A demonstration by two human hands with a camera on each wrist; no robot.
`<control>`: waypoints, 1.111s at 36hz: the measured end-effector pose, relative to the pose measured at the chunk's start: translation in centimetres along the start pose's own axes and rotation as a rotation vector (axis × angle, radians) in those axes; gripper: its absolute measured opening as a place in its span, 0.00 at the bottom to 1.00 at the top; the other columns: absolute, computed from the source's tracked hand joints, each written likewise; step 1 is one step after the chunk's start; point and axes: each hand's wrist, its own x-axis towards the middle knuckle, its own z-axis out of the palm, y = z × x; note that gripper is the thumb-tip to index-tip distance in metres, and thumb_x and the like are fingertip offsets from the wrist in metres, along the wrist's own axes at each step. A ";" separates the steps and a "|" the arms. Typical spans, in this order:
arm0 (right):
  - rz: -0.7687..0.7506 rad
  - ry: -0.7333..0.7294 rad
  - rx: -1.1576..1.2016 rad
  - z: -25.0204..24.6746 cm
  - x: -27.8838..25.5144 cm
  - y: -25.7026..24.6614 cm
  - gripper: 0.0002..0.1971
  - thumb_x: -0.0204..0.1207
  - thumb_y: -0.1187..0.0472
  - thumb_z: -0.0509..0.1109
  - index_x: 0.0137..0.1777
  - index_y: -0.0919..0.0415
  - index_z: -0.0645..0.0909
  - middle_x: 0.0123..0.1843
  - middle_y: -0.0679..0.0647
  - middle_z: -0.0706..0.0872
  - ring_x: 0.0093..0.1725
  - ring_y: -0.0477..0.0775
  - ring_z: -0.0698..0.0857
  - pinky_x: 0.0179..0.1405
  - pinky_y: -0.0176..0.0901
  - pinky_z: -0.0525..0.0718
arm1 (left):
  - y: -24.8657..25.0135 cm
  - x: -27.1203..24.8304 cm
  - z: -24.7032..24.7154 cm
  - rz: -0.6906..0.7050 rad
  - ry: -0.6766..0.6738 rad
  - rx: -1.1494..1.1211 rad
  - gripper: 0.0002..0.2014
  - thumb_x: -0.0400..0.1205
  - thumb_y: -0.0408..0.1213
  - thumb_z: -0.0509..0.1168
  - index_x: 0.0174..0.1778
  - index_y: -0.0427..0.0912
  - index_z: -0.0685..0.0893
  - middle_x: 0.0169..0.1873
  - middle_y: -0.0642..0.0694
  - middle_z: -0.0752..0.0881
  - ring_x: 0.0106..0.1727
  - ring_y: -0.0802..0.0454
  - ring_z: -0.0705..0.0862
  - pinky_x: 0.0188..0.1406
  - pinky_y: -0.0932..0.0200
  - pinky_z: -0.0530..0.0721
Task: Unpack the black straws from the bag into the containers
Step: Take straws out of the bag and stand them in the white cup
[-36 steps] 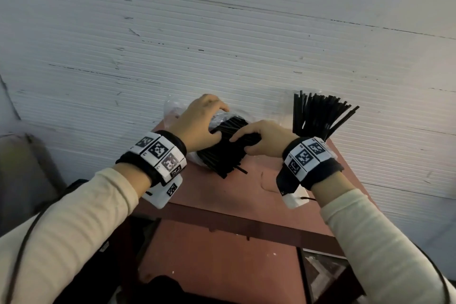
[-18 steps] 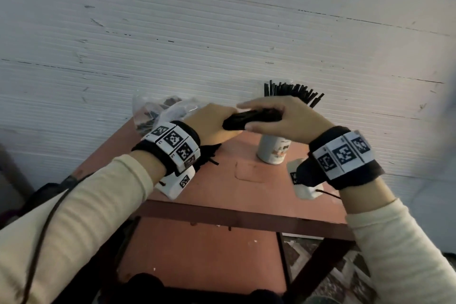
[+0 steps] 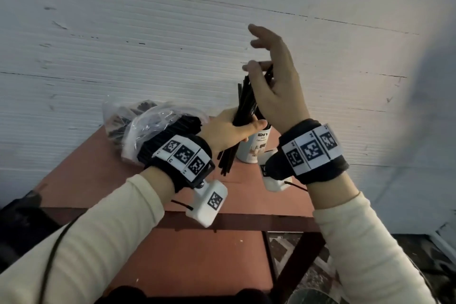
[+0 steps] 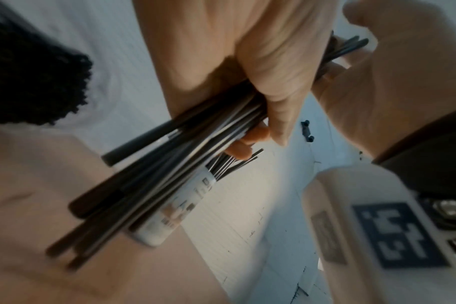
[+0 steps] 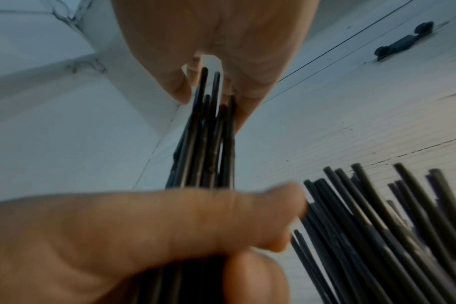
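Note:
My left hand grips a bundle of black straws round its lower half and holds it nearly upright above the table. My right hand pinches the bundle's top ends between thumb and forefinger, its other fingers spread upward. In the right wrist view the straw tips sit between those fingers. Just behind the bundle stands a white container with several straws fanned out of it. The clear plastic bag, with more straws inside, lies at the table's back left.
The small red-brown table stands against a white ribbed wall. A lower shelf of the same colour shows beneath it. A dark bag sits at the left edge.
The bundle came out of the bag, lay level between both hands, and now stands upright. My right hand has slid to its top end and my left grips lower down.

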 end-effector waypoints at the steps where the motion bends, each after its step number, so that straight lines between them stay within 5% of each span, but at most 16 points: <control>1: -0.015 -0.004 -0.014 0.2 -0.4 0.2 0.23 0.81 0.71 0.60 0.76 0.64 0.69 0.68 0.55 0.74 0.67 0.46 0.76 0.61 0.37 0.81 | -0.4 -0.2 0.3 -0.021 0.002 -0.032 0.13 0.79 0.47 0.72 0.45 0.38 0.86 0.37 0.40 0.89 0.37 0.55 0.85 0.50 0.53 0.85; 6: 0.077 -0.160 -0.142 0.8 -1.7 1.9 0.14 0.85 0.62 0.60 0.67 0.66 0.78 0.62 0.56 0.82 0.50 0.38 0.79 0.54 0.29 0.76 | -2.5 -0.7 1.3 -0.107 -0.038 -0.049 0.12 0.75 0.48 0.76 0.44 0.42 0.88 0.47 0.44 0.92 0.53 0.54 0.89 0.65 0.53 0.81; 9: 0.087 -0.312 -0.245 1.0 -2.2 2.8 0.18 0.87 0.56 0.56 0.53 0.67 0.85 0.47 0.57 0.89 0.49 0.51 0.84 0.54 0.39 0.76 | -3.2 -0.4 1.5 -0.128 -0.002 -0.056 0.19 0.71 0.54 0.76 0.49 0.43 0.88 0.46 0.47 0.92 0.53 0.50 0.89 0.67 0.43 0.81; 13: 0.067 -0.266 -0.258 1.1 -2.5 3.1 0.18 0.84 0.49 0.61 0.66 0.56 0.82 0.64 0.51 0.83 0.66 0.51 0.78 0.69 0.43 0.71 | -3.7 0.1 1.5 -0.139 0.026 -0.068 0.31 0.63 0.61 0.75 0.54 0.43 0.86 0.44 0.47 0.91 0.53 0.47 0.89 0.65 0.40 0.82; 17: 0.106 -0.362 -0.279 1.3 -2.9 3.7 0.19 0.81 0.47 0.64 0.67 0.54 0.80 0.61 0.50 0.84 0.64 0.52 0.79 0.70 0.49 0.74 | -3.3 -0.2 1.4 -0.171 0.024 -0.080 0.17 0.70 0.44 0.77 0.51 0.42 0.86 0.47 0.45 0.91 0.55 0.48 0.88 0.68 0.42 0.81; 20: 0.115 -0.381 -0.301 1.7 -3.3 3.9 0.16 0.78 0.52 0.65 0.63 0.55 0.82 0.55 0.50 0.85 0.59 0.56 0.80 0.65 0.44 0.73 | -3.8 -0.2 1.3 -0.255 -0.029 -0.051 0.12 0.71 0.42 0.79 0.46 0.44 0.88 0.48 0.46 0.91 0.54 0.53 0.88 0.67 0.49 0.81; 23: 0.086 -0.329 -0.232 1.7 -3.5 3.7 0.12 0.78 0.59 0.69 0.60 0.59 0.83 0.56 0.53 0.84 0.58 0.54 0.81 0.63 0.46 0.77 | -3.8 -0.6 1.5 -0.297 -0.122 0.018 0.09 0.78 0.43 0.74 0.44 0.40 0.87 0.44 0.45 0.89 0.46 0.56 0.85 0.53 0.63 0.79; 26: 0.075 -0.289 -0.187 1.4 -3.4 3.3 0.14 0.77 0.59 0.72 0.62 0.61 0.83 0.56 0.55 0.81 0.57 0.47 0.79 0.62 0.34 0.75 | -3.2 -0.8 1.7 -0.268 -0.112 0.109 0.18 0.83 0.51 0.67 0.35 0.41 0.85 0.38 0.47 0.88 0.40 0.56 0.83 0.38 0.73 0.75; 28: 0.114 -0.224 -0.173 0.8 -3.3 3.1 0.23 0.75 0.55 0.75 0.68 0.60 0.78 0.62 0.55 0.77 0.61 0.46 0.76 0.64 0.32 0.74 | -3.0 -0.7 1.7 -0.242 -0.088 0.111 0.22 0.84 0.52 0.64 0.31 0.39 0.82 0.34 0.46 0.86 0.38 0.54 0.83 0.41 0.77 0.77; 30: 0.175 -0.153 -0.156 0.0 -3.2 2.8 0.33 0.72 0.48 0.78 0.73 0.58 0.72 0.67 0.53 0.72 0.66 0.48 0.75 0.66 0.36 0.76 | -3.0 -0.4 1.5 -0.201 -0.051 0.063 0.24 0.83 0.54 0.65 0.31 0.37 0.83 0.31 0.46 0.86 0.40 0.50 0.86 0.60 0.58 0.82; 32: 0.235 -0.126 -0.145 -1.0 -3.1 2.7 0.38 0.68 0.43 0.78 0.75 0.57 0.69 0.67 0.49 0.71 0.67 0.48 0.74 0.63 0.34 0.77 | -2.8 -0.2 1.3 -0.157 -0.059 0.060 0.24 0.82 0.57 0.66 0.32 0.37 0.83 0.28 0.50 0.85 0.40 0.52 0.86 0.64 0.44 0.82; 36: 0.337 -0.330 -0.197 -2.2 -2.8 2.9 0.31 0.64 0.35 0.76 0.59 0.55 0.79 0.55 0.48 0.79 0.57 0.49 0.77 0.54 0.39 0.78 | -1.3 -0.4 0.7 -0.082 -0.214 0.136 0.22 0.79 0.58 0.67 0.42 0.39 0.86 0.33 0.45 0.88 0.45 0.48 0.89 0.61 0.41 0.85; 40: 0.433 -0.592 -0.065 -2.1 -3.7 3.2 0.21 0.65 0.43 0.81 0.52 0.54 0.86 0.49 0.47 0.89 0.50 0.41 0.86 0.53 0.39 0.84 | -0.1 -0.7 0.6 -0.010 -0.363 0.178 0.30 0.74 0.60 0.68 0.56 0.34 0.86 0.48 0.40 0.90 0.53 0.50 0.90 0.63 0.46 0.85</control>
